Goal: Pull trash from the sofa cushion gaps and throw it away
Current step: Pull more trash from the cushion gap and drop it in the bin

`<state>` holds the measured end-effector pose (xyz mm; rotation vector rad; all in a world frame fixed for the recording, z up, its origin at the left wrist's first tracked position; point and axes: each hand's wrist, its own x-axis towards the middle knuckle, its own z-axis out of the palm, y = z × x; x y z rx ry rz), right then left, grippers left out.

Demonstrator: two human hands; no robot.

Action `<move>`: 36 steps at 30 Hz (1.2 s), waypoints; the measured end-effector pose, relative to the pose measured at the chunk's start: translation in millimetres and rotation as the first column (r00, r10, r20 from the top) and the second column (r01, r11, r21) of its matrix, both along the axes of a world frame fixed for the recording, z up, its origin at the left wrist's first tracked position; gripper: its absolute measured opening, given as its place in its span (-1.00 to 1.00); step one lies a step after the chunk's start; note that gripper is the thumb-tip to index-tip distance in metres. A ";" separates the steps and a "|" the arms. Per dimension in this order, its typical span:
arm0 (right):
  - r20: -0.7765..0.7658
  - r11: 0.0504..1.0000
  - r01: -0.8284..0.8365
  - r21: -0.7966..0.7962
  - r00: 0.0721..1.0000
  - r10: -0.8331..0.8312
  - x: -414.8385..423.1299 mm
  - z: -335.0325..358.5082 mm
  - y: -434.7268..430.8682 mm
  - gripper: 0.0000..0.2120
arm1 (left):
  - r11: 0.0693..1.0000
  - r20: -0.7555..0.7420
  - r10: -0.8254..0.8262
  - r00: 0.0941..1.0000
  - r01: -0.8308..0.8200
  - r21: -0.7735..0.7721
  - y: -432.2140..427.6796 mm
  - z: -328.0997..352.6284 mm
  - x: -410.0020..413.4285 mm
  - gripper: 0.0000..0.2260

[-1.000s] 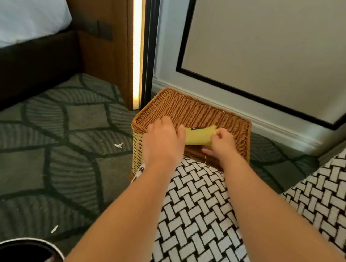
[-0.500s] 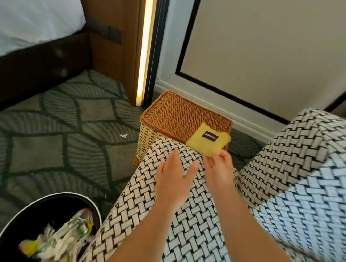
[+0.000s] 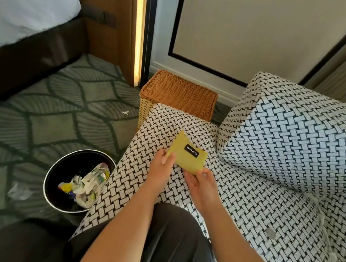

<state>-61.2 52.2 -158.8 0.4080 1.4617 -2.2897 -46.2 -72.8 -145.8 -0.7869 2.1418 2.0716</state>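
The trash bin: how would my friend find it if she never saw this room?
Find the black-and-white woven sofa. On the carpet beside its armrest stands the trash bin. Unlike the square wicker basket nearby, it is round, black, and holds crumpled wrappers.

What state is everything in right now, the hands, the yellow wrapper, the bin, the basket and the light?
Yellow wrapper, held up over the sofa arm, top edge ragged.
Left hand, pinches the wrapper's left edge.
Right hand, pinches its lower corner.
Trash bin, upright on the carpet, unlidded, partly filled with crumpled trash.
Wicker basket, top closed.
Light strip, lit.
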 end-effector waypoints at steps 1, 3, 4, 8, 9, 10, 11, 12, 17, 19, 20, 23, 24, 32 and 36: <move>0.008 1.000 -0.004 0.019 1.000 0.004 8.7 1.8 5.1 -0.91 | 0.999 0.003 -0.024 1.000 0.024 -0.040 -0.1 3.9 8.7 -0.55; 0.009 0.997 -0.006 0.071 1.000 0.006 22.7 6.7 12.8 -0.93 | 0.994 0.026 -0.052 0.998 0.054 -0.098 -0.1 12.3 19.7 -0.61; 0.005 0.995 -0.012 0.099 1.000 0.011 28.3 8.9 15.6 -0.92 | 0.992 0.036 -0.060 0.998 0.064 -0.105 -0.6 15.0 23.3 -0.63; -0.120 0.988 -0.038 0.147 0.991 0.056 50.5 27.5 31.1 -0.91 | 0.990 0.035 -0.109 0.993 0.112 -0.080 4.5 33.7 39.6 -0.65; -0.167 0.987 -0.044 0.156 0.983 0.070 55.0 32.8 35.0 -0.93 | 0.989 0.025 -0.109 0.994 0.111 -0.093 6.4 38.6 42.8 -0.65; -0.215 0.982 -0.047 0.181 0.973 0.086 60.3 41.0 39.2 -0.94 | 0.988 0.001 -0.106 0.994 0.106 -0.117 9.0 45.8 46.4 -0.68; -0.254 0.976 -0.056 0.213 0.961 0.110 64.1 46.2 42.5 -0.96 | 0.987 -0.032 -0.103 0.994 0.098 -0.130 10.8 51.6 49.3 -0.73; -0.292 0.965 -0.053 0.258 0.947 0.130 69.3 54.1 46.9 -0.96 | 0.988 -0.075 -0.097 0.992 0.087 -0.127 13.8 58.6 53.2 -0.76; -0.378 0.920 0.040 0.391 0.918 0.121 85.5 85.4 68.4 -0.84 | 0.988 -0.302 -0.125 0.945 0.090 -0.126 31.6 85.1 73.0 -0.80; -0.366 0.911 0.081 0.404 0.927 0.080 86.7 96.2 77.6 -0.79 | 0.980 -0.344 -0.178 0.922 0.132 -0.152 42.2 94.7 78.7 -0.82; -0.363 0.902 0.091 0.423 0.929 0.076 88.3 101.8 82.8 -0.79 | 0.972 -0.351 -0.209 0.913 0.154 -0.178 48.1 98.9 81.5 -0.82; -0.439 0.830 0.138 0.541 0.887 0.139 97.9 119.0 99.0 -0.80 | 0.953 -0.361 -0.255 0.897 0.171 -0.249 65.4 106.3 89.4 -0.88; -0.470 0.808 0.168 0.565 0.870 0.148 101.7 123.7 103.0 -0.78 | 0.954 -0.372 -0.253 0.893 0.165 -0.252 70.1 107.8 92.3 -0.92; -0.583 0.680 0.355 0.642 0.802 0.131 126.5 131.4 137.0 -0.92 | 0.886 -0.406 -0.388 0.827 0.214 -0.411 96.5 100.0 116.0 -0.63; -0.595 0.588 0.335 0.736 0.734 0.327 135.4 140.7 128.1 -0.91 | 0.896 -0.408 -0.386 0.827 0.232 -0.377 93.1 83.1 127.0 -0.65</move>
